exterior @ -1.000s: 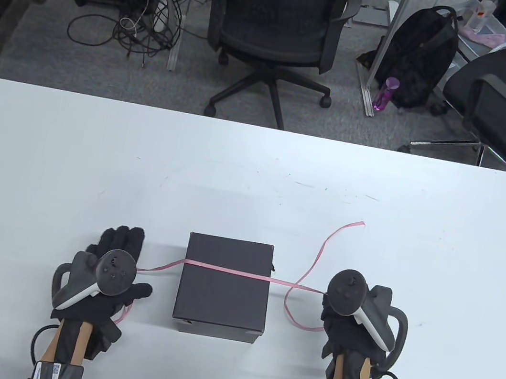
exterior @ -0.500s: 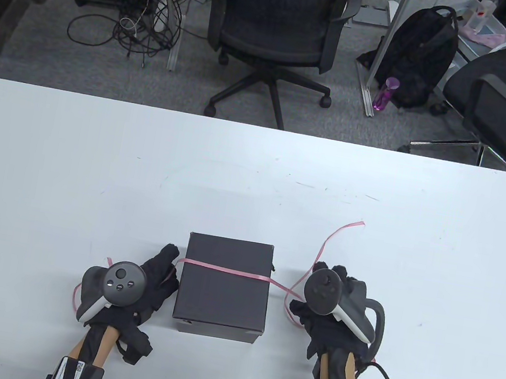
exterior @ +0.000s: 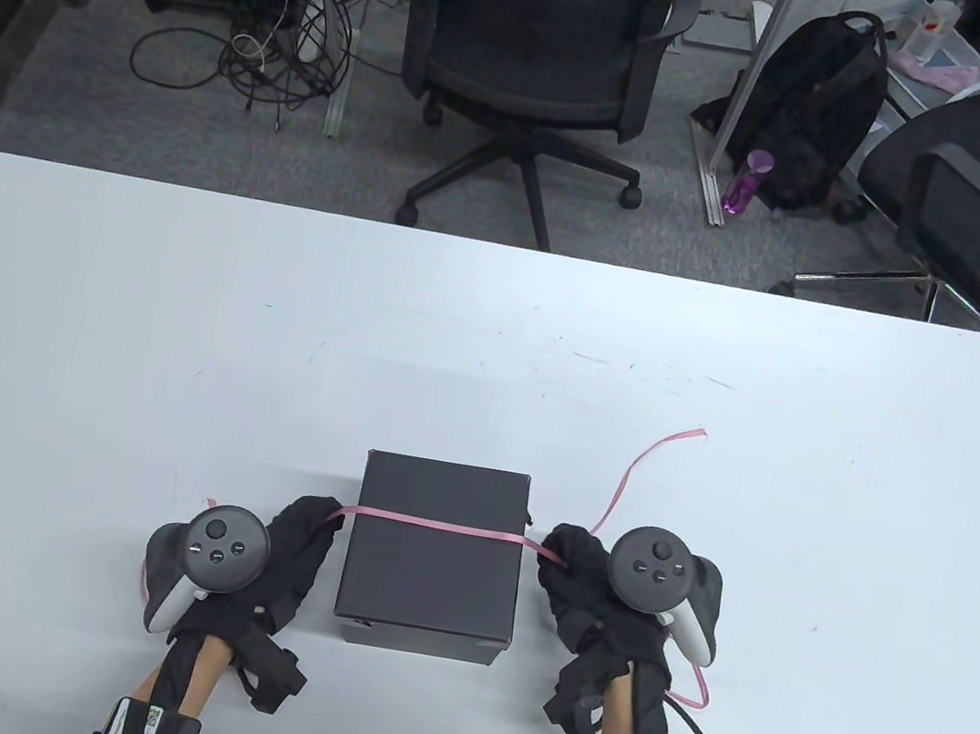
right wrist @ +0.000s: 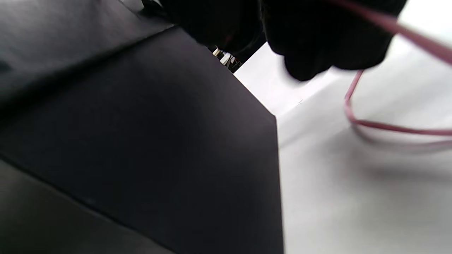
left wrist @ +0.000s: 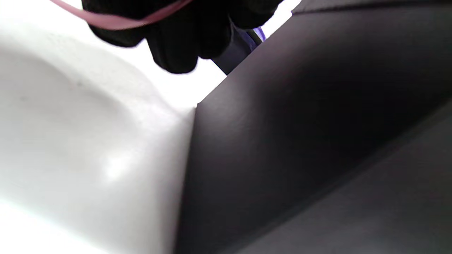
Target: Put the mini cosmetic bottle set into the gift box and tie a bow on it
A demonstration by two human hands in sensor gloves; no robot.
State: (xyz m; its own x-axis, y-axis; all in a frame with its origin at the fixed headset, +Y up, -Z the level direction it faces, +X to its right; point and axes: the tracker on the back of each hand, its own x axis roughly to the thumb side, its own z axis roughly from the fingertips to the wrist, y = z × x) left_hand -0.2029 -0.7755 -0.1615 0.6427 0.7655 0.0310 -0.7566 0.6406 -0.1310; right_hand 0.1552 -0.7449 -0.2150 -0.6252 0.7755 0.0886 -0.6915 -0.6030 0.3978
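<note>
A closed black gift box [exterior: 433, 555] stands near the table's front edge, its dark side filling the left wrist view [left wrist: 317, 141] and the right wrist view [right wrist: 141, 141]. A thin pink ribbon [exterior: 435, 524] lies straight across its lid. My left hand [exterior: 309, 524] sits against the box's left side, fingers curled on the ribbon [left wrist: 116, 21]. My right hand [exterior: 563, 556] is at the box's right side and holds the ribbon [right wrist: 406, 28] too. The ribbon's free right end curls away over the table [exterior: 643, 458]. The bottle set is not visible.
The white table [exterior: 180, 315] stretches wide behind and beside the box. Beyond its far edge stand two office chairs [exterior: 534, 46], a black backpack [exterior: 814, 112] and floor cables.
Both hands have moved inward from well apart to the box's two sides, taking up the ribbon's slack. The loose loop at the right is gone; a tail now hangs behind my right wrist.
</note>
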